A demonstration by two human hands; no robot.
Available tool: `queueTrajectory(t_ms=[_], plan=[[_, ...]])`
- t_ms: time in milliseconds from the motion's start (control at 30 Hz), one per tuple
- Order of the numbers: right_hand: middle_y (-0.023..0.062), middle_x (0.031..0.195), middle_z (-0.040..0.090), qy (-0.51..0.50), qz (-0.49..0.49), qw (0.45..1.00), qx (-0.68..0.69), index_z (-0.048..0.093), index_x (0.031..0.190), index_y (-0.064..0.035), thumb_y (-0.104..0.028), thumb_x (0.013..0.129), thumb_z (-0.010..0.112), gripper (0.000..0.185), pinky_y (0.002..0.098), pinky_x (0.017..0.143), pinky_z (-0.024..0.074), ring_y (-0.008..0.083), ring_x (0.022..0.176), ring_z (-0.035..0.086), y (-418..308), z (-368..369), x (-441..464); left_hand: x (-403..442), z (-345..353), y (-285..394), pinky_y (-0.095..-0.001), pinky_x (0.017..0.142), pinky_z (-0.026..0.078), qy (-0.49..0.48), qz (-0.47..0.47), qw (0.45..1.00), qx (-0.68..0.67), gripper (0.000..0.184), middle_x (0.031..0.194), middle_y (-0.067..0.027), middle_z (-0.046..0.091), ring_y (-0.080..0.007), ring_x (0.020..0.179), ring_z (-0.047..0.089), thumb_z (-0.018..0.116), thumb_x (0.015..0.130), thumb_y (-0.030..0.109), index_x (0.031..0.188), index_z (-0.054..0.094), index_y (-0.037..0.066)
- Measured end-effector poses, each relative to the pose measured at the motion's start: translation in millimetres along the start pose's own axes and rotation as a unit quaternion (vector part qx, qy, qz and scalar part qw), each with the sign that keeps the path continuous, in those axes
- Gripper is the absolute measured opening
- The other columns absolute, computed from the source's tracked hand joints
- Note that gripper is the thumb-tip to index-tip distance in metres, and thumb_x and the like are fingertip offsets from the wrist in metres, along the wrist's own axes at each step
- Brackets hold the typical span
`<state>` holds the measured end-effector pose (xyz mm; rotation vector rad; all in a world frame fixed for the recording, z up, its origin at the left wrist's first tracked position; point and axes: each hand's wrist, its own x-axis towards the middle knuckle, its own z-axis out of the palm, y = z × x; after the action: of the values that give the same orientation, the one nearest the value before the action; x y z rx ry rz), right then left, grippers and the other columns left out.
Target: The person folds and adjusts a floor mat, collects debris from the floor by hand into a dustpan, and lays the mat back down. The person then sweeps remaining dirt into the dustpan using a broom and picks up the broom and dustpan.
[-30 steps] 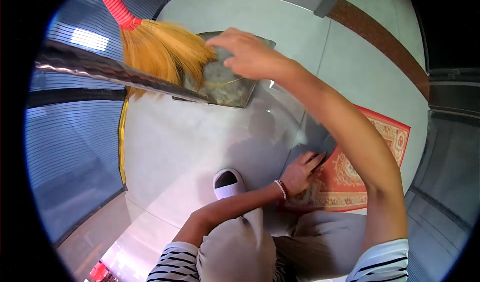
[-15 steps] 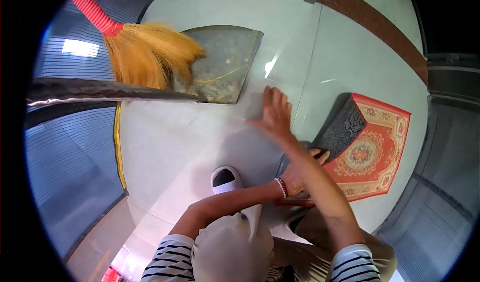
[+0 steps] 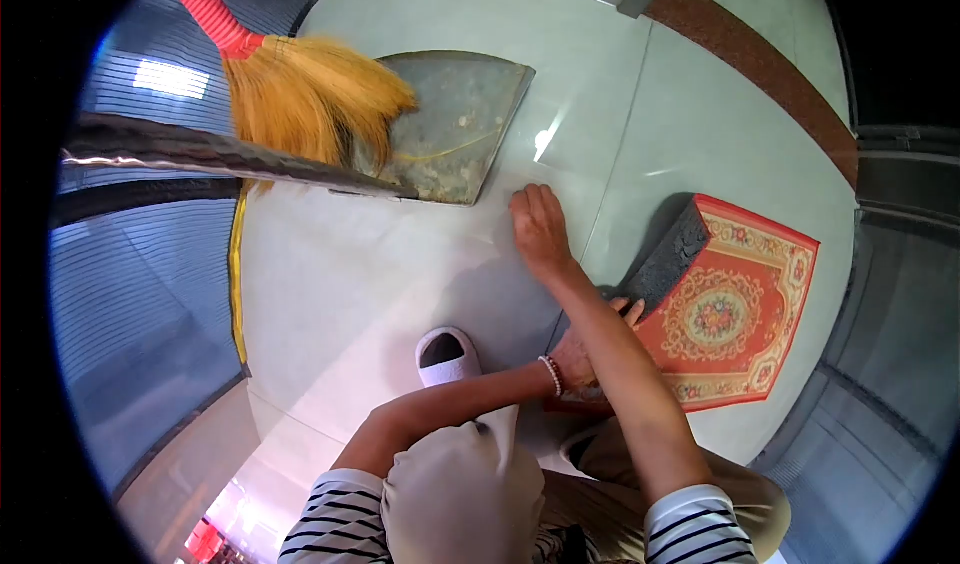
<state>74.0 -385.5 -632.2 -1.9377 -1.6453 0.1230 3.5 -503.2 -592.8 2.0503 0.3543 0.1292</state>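
A red, floral-patterned doormat [image 3: 715, 309] lies on the tiles at the right, its left side folded up so the dark textured underside [image 3: 668, 264] shows. My left hand [image 3: 585, 354], with a beaded bracelet at the wrist, grips the mat's folded edge; my right forearm partly covers it. Crossing over the left arm, my right hand [image 3: 540, 226] is low over the floor, fingers curled together. Whatever may be in those fingers is hidden. Beyond it and to the left is a grey metal dustpan [image 3: 455, 114], with a straw broom [image 3: 310, 94] resting over it.
The dustpan's long handle [image 3: 220, 159] runs leftward across the view. A slippered foot [image 3: 447, 357] stands on the pale tiled floor [image 3: 330, 294]. Ribbed panels [image 3: 150, 294] with a yellow edge line the left. A brown strip [image 3: 750, 64] crosses the floor at the upper right.
My right hand has gone from spread fingers to curled ones and has shifted slightly. The mat's folded part has come down a little under my left hand.
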Motion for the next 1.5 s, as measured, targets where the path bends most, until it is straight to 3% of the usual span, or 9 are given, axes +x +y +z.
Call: queueTrajectory(t_ms=[133, 367, 667, 833, 933, 1133, 1300, 1400, 1500], plan=[[0.0156, 0.078, 0.05, -0.084, -0.066, 0.988, -0.11, 0.05, 0.077, 0.0013, 0.001, 0.071, 0.05, 0.006, 0.0375, 0.071, 0.042, 0.0299, 0.077, 0.049, -1.8, -8.1, 10.7, -0.1, 5.2, -2.1, -0.0458, 0.103, 0.022, -0.006, 0.004, 0.999, 0.032, 0.061, 0.132, -0.0216, 0.035, -0.0345, 0.123, 0.033, 0.042, 0.086, 0.029, 0.139, 0.025, 0.005], [0.0198, 0.081, 0.049, -0.058, 0.139, 0.98, 0.129, 0.044, 0.081, 0.0003, 0.005, 0.073, 0.043, 0.009, 0.0436, 0.072, 0.0378, 0.0369, 0.081, 0.047, 12.2, -34.7, 20.6, -8.1, -0.8, -0.3, -0.0462, 0.091, 0.034, 0.027, 0.001, 0.998, 0.058, 0.055, 0.124, -0.0199, 0.038, -0.0362, 0.111, 0.038, 0.054, 0.079, 0.018, 0.129, 0.037, 0.004], [0.0184, 0.072, 0.052, 0.018, -0.083, 0.957, 0.277, 0.045, 0.082, 0.0016, -0.01, 0.085, 0.046, 0.012, 0.0403, 0.066, 0.0413, 0.0346, 0.069, 0.051, -68.5, -116.1, 157.7, -3.7, -19.9, 17.8, -0.0425, 0.086, 0.037, 0.035, 0.017, 0.998, 0.053, 0.063, 0.118, -0.0166, 0.04, -0.0332, 0.102, 0.041, 0.057, 0.077, 0.012, 0.134, 0.032, 0.005], [0.016, 0.101, 0.054, -0.024, -0.171, 0.963, 0.207, 0.053, 0.113, -0.0056, -0.01, 0.081, 0.052, 0.032, 0.0366, 0.079, 0.0437, 0.0303, 0.091, 0.054, -90.6, -113.1, 178.9, 0.5, -30.5, 14.7, -0.0413, 0.085, 0.037, 0.066, -0.003, 0.998, 0.014, 0.061, 0.117, -0.0155, 0.042, -0.0328, 0.101, 0.042, 0.057, 0.076, 0.011, 0.132, 0.035, 0.004], [0.0149, 0.113, 0.048, -0.077, -0.085, 0.966, 0.234, 0.05, 0.119, -0.0079, -0.01, 0.079, 0.055, 0.04, 0.0353, 0.085, 0.0417, 0.0299, 0.1, 0.051, -61.1, -142.2, 150.9, 1.4, -33.5, 14.6, -0.0405, 0.087, 0.038, 0.089, 0.0, 0.996, 0.013, 0.06, 0.119, -0.0152, 0.042, -0.0327, 0.102, 0.043, 0.058, 0.077, 0.012, 0.132, 0.036, 0.005], [0.0195, 0.112, 0.046, -0.097, 0.072, 0.99, -0.076, 0.047, 0.121, -0.0066, -0.024, 0.081, 0.058, 0.045, 0.0429, 0.087, 0.0414, 0.0392, 0.102, 0.048, 70.0, -190.7, 44.6, 9.4, -25.0, 29.8, -0.0406, 0.088, 0.037, 0.065, 0.028, 0.997, -0.004, 0.061, 0.121, -0.0165, 0.041, -0.0332, 0.103, 0.042, 0.058, 0.077, 0.01, 0.134, 0.035, 0.007], [0.0199, 0.117, 0.05, -0.171, 0.311, 0.922, -0.152, 0.048, 0.12, 0.0029, -0.028, 0.078, 0.065, 0.055, 0.0398, 0.087, 0.0428, 0.0328, 0.103, 0.053, 119.5, -243.4, -33.2, 8.1, -23.6, 39.3, -0.0395, 0.091, 0.035, 0.033, 0.02, 0.999, 0.001, 0.059, 0.121, -0.0148, 0.041, -0.0315, 0.104, 0.041, 0.061, 0.076, 0.01, 0.131, 0.04, 0.008], [0.0167, 0.103, 0.061, -0.326, 0.487, 0.802, 0.116, 0.057, 0.107, 0.005, -0.022, 0.075, 0.069, 0.043, 0.0353, 0.084, 0.0446, 0.0241, 0.094, 0.058, 118.8, -273.7, -43.4, 8.8, -22.9, 42.8, -0.0402, 0.09, 0.036, 0.022, 0.039, 0.999, 0.005, 0.055, 0.119, -0.0152, 0.043, -0.0319, 0.102, 0.042, 0.059, 0.078, 0.009, 0.13, 0.042, 0.008], [0.0111, 0.086, 0.066, -0.277, 0.552, 0.757, 0.213, 0.063, 0.097, 0.0038, -0.012, 0.074, 0.07, 0.029, 0.0318, 0.08, 0.0461, 0.0184, 0.085, 0.061, 122.6, -283.1, -73.0, 9.9, -21.7, 35.3, -0.04, 0.085, 0.039, 0.025, 0.098, 0.995, -0.007, 0.05, 0.116, -0.0136, 0.046, -0.0309, 0.098, 0.045, 0.06, 0.078, 0.012, 0.125, 0.046, 0.006]])
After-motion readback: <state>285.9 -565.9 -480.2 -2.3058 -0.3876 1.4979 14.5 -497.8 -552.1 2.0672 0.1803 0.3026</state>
